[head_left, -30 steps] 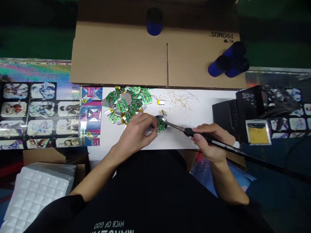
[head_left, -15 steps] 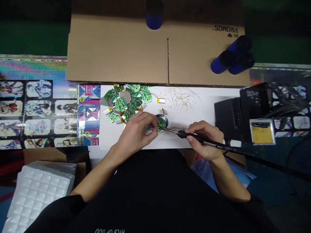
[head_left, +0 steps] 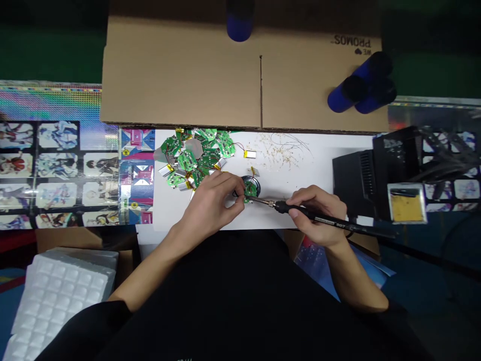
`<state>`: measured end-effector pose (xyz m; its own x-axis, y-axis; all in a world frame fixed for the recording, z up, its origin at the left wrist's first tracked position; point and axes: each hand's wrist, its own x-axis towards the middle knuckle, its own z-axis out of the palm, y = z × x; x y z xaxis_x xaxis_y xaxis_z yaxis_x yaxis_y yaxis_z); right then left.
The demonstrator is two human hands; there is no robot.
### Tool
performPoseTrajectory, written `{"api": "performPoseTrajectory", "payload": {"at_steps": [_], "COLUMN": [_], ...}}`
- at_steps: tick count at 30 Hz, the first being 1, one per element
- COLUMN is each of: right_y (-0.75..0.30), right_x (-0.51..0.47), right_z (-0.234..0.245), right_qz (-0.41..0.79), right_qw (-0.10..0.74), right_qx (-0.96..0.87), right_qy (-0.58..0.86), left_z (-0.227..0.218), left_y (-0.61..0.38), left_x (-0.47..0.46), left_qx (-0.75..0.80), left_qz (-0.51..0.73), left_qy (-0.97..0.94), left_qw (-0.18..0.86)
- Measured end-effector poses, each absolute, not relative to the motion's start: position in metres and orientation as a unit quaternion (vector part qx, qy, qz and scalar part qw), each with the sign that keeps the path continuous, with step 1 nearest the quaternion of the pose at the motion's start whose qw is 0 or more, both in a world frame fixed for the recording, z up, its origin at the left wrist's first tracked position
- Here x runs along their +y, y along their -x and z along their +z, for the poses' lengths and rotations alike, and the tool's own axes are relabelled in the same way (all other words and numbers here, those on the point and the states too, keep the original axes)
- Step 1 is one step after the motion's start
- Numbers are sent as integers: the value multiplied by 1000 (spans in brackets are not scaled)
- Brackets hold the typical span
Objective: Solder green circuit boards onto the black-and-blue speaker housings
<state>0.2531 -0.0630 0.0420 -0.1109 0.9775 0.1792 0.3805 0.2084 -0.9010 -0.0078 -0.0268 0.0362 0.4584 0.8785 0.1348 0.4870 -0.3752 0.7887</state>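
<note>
My right hand (head_left: 317, 213) grips a black soldering iron (head_left: 300, 210) like a pen, its metal tip reaching left to a small green circuit board (head_left: 250, 190). That board rests on a round black part on the white work surface. At the board's left edge, my left hand (head_left: 216, 200) is closed in a pinch of thumb and forefinger. A thin dark wire seems to run at its fingertips, but what they pinch is too small to make out. Just above the board lies a small silver battery (head_left: 254, 172) with a yellow end.
Several green boards (head_left: 197, 155) with batteries lie piled at the left. Wire clippings (head_left: 281, 153) are scattered behind. On the right stands a black soldering station (head_left: 355, 178) beside a yellow sponge tray (head_left: 407, 204). A cardboard box (head_left: 180, 75) with blue cylinders (head_left: 341, 94) borders the back.
Both hands, the soldering iron and the board keep nearly the same positions. The whole view has shifted slightly.
</note>
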Motion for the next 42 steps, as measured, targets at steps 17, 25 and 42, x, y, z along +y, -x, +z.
{"api": "performPoseTrajectory", "payload": {"at_steps": [17, 25, 42], "right_y": [-238, -193, -202], "right_x": [-84, -91, -66], "right_z": [29, 7, 10], "right_qz": [342, 257, 267], "right_qw": [576, 440, 428], "right_qx": [-511, -689, -700], "right_qy": [538, 516, 505], "left_z": [40, 41, 31], "left_y": [9, 13, 17], "left_x": [-24, -22, -6], "left_qx": [442, 426, 298], "left_qz": [251, 249, 242], "left_qy": [-785, -798, -889], "left_qw": [354, 347, 249]}}
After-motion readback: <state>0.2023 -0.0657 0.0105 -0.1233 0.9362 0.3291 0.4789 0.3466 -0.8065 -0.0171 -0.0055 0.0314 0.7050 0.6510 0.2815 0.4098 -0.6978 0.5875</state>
